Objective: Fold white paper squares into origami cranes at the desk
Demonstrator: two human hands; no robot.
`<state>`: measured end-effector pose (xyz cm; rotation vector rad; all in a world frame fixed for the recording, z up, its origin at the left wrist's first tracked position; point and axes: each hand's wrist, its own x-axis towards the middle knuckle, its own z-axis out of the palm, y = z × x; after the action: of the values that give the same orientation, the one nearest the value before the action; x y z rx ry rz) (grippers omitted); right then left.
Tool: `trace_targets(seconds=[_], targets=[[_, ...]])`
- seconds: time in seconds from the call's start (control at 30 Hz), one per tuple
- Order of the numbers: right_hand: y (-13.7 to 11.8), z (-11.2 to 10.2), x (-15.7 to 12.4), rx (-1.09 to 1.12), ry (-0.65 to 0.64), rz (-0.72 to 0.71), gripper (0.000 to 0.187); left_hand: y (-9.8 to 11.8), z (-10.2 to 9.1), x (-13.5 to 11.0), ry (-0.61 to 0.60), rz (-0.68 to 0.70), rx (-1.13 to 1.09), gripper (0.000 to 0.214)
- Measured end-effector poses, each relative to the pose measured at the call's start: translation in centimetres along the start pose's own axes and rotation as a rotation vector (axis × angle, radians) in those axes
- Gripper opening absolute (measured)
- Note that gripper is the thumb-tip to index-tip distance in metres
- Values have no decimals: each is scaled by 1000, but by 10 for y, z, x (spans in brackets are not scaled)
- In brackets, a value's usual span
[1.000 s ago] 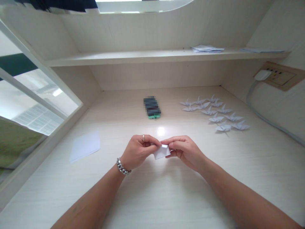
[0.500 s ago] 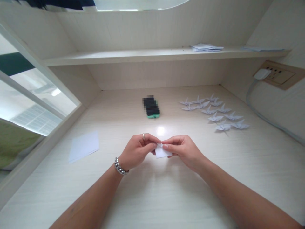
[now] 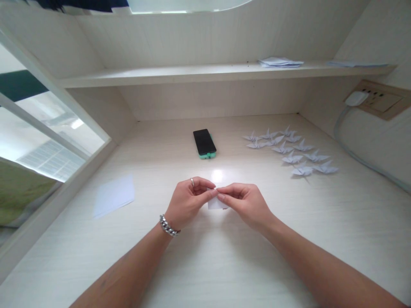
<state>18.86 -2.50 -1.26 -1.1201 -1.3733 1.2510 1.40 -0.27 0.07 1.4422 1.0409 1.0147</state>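
A small folded piece of white paper (image 3: 215, 203) is held above the desk between my two hands. My left hand (image 3: 191, 200), with a ring and a chain bracelet, pinches its upper left part between thumb and fingers. My right hand (image 3: 246, 200) pinches the upper right, its thumb tip close to the left thumb. The fingers hide much of the paper, so its exact folds cannot be made out. To the right stand several white paper cranes (image 3: 292, 158) in loose rows. Flat white paper sheets (image 3: 114, 195) lie at the left.
Beyond my hands lies a black phone (image 3: 204, 142) with a green edge. Folded papers (image 3: 280, 63) rest on the shelf (image 3: 180, 77) above the desk. At the right wall, a white plug (image 3: 357, 98) sits in a socket, its cable (image 3: 359, 159) running down the side.
Both thumbs have moved inward and slightly up over the paper, covering more of it. My left wrist has shifted a little to the right. The cranes and loose sheets stay put.
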Motion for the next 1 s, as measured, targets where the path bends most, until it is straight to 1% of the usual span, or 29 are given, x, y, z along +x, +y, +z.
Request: trace_targets(seconds=[0.17, 0.3, 0.4, 0.5, 0.53, 0.6, 0.67, 0.73, 0.83, 1.0], targets=[[0, -1, 0, -26, -7, -11, 12, 1, 2, -1, -1, 22, 49, 11], [0, -1, 0, 39, 2, 45, 11, 3, 0, 0, -21, 15, 5, 11], [0, -1, 1, 101, 21, 85, 12, 4, -1, 2, -32, -26, -80, 18], [0, -1, 2, 105, 61, 87, 12, 3, -2, 2, -32, -101, -232, 24], [0, -1, 2, 96, 74, 79, 11, 2, -2, 3, -27, -114, -251, 25], [0, -1, 1, 74, 85, 54, 11, 0, -1, 2, -19, -103, -199, 25], [1, -1, 1, 53, 80, 17, 10, -1, 1, 2, -17, -58, -98, 26], [2, 0, 0, 39, 69, -14, 10, -1, 2, 1, -15, -23, -47, 27], [4, 1, 1, 51, 57, -25, 9, -1, 3, 0, 8, -13, -56, 25], [7, 2, 2, 107, 36, 2, 9, 0, 3, 0, 23, -21, -78, 20]])
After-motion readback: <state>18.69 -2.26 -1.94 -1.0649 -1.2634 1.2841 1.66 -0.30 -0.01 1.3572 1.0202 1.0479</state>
